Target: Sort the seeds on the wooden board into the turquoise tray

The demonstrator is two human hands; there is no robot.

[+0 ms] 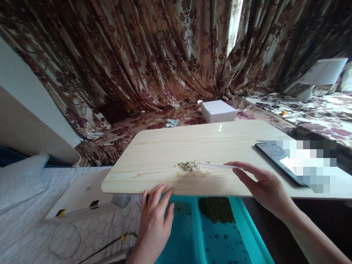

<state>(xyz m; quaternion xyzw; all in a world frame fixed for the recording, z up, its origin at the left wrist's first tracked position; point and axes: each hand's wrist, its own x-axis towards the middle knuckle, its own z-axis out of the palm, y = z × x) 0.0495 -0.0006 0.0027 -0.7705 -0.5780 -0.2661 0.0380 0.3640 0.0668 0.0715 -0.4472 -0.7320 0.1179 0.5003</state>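
Observation:
My right hand (268,187) pinches a thin white stick (220,165) between thumb and fingers. The stick's far end touches a small heap on the light wooden tabletop (154,146). Green-brown bits (187,166) make up the heap's left side, and pale bits (204,167) lie at its right, partly behind the stick. At the table's near edge my left hand (156,214) rests with fingers spread, holding nothing. Below that edge is a turquoise divided tray (195,234). Its right compartment has a dark green mass of small bits (217,209); pale bits (181,208) show in the left one.
A dark-framed tablet (275,161), partly blurred out, lies on the table's right side. Behind the table are a white box (218,110) and a crumpled pale cloth (171,123). A white carton (85,194) and a black cable (104,247) lie at left; a lamp (323,73) stands far right.

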